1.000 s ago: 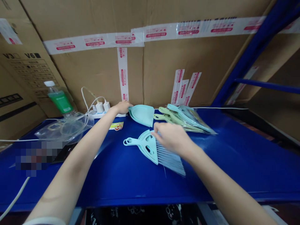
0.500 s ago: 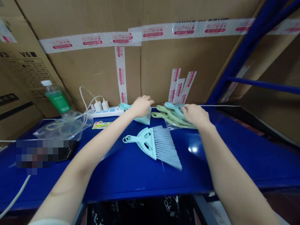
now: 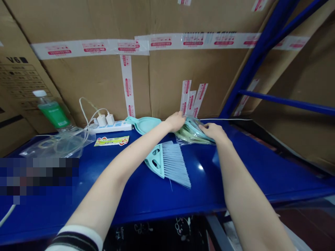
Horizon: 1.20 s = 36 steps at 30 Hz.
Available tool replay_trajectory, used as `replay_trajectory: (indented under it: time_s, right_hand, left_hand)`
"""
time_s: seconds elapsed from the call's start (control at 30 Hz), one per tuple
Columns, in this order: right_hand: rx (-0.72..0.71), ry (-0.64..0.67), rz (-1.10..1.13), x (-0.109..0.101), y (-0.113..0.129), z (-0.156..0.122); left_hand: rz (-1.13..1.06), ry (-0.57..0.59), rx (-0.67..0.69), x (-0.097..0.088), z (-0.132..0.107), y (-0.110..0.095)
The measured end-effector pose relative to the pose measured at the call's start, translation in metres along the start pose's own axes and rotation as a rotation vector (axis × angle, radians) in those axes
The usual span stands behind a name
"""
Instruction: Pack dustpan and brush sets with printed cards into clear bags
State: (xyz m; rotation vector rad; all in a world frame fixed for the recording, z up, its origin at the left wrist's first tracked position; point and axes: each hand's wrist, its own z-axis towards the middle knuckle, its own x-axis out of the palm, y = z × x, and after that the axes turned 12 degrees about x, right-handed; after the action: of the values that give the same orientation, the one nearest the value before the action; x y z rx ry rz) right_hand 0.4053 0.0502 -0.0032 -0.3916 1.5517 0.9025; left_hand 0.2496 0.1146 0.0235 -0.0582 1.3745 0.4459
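At the back of the blue shelf, a clear plastic bag (image 3: 195, 134) holds green and light-blue plastic pieces with handles. My left hand (image 3: 176, 121) is closed at the bag's left end, over the handles, its fingertips partly hidden. At the right end, my right hand (image 3: 213, 132) pinches the bag between thumb and fingers. Nearer me lies a light-blue hand broom (image 3: 174, 164) with pale bristles; my left forearm covers its handle. A light-blue dustpan (image 3: 148, 124) rests behind that forearm.
A white power strip (image 3: 115, 126) with plugged-in chargers runs along the cardboard at the back. To the left stand a green-labelled bottle (image 3: 54, 113) and a crumpled clear bag (image 3: 57, 144). A colourful paper strip (image 3: 112, 141) lies nearby. Blue metal uprights (image 3: 242, 76) rise at the right.
My left hand has moved right, from the light-blue dustpan to the bag's handles. The dustpan now lies uncovered. My right hand stays at the bag's right end. The view has shifted slightly right.
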Motion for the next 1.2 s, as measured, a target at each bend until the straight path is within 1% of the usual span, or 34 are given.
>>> replay_trajectory:
  time_s: [0.07, 0.17, 0.3, 0.43, 0.47, 0.53, 0.6, 0.63, 0.67, 0.77, 0.83, 0.87, 0.97, 1.1, 1.2]
  right_hand:
    - [-0.008, 0.011, 0.014, -0.004, 0.001, -0.003]
    - [-0.045, 0.013, 0.035, -0.012, 0.005, -0.011]
    - [-0.181, 0.021, 0.089, -0.022, 0.017, -0.027]
    - [-0.338, 0.098, 0.147, -0.024, 0.032, -0.046]
    - [-0.366, 0.133, 0.157, -0.024, 0.036, -0.051]
    - [-0.443, 0.242, 0.188, -0.021, 0.043, -0.06]
    - [-0.567, 0.344, 0.209, -0.018, 0.05, -0.069]
    - [-0.64, 0.362, 0.208, -0.016, 0.054, -0.074]
    - [-0.709, 0.348, 0.202, -0.013, 0.057, -0.08]
    - [-0.856, 0.203, 0.197, -0.007, 0.067, -0.099]
    - [-0.902, 0.171, 0.232, -0.002, 0.072, -0.111]
    - [-0.914, 0.19, 0.257, 0.001, 0.073, -0.115]
    - [-0.898, 0.344, 0.351, 0.008, 0.076, -0.124]
    - [-0.844, 0.56, 0.472, 0.016, 0.078, -0.125]
    - [-0.8, 0.674, 0.539, 0.02, 0.078, -0.124]
  left_hand:
    - [0.031, 0.023, -0.023, -0.006, -0.011, -0.004]
    - [0.064, 0.039, -0.048, -0.019, -0.033, -0.008]
    - [0.091, 0.035, -0.101, -0.036, -0.076, -0.008]
    - [0.087, -0.028, -0.183, -0.048, -0.134, -0.007]
    - [0.071, -0.037, -0.189, -0.049, -0.151, -0.008]
    - [0.045, -0.092, -0.217, -0.051, -0.184, -0.009]
    - [-0.004, -0.143, -0.223, -0.05, -0.217, -0.01]
    - [-0.038, -0.15, -0.216, -0.049, -0.232, -0.011]
    - [-0.055, -0.169, -0.215, -0.048, -0.245, -0.011]
    - [-0.073, -0.192, -0.276, -0.046, -0.278, -0.015]
    - [-0.111, -0.201, -0.271, -0.048, -0.292, -0.019]
    - [-0.13, -0.207, -0.264, -0.049, -0.297, -0.02]
    - [-0.174, -0.214, -0.271, -0.052, -0.308, -0.025]
    - [-0.207, -0.209, -0.282, -0.051, -0.316, -0.026]
    - [-0.213, -0.206, -0.284, -0.05, -0.319, -0.025]
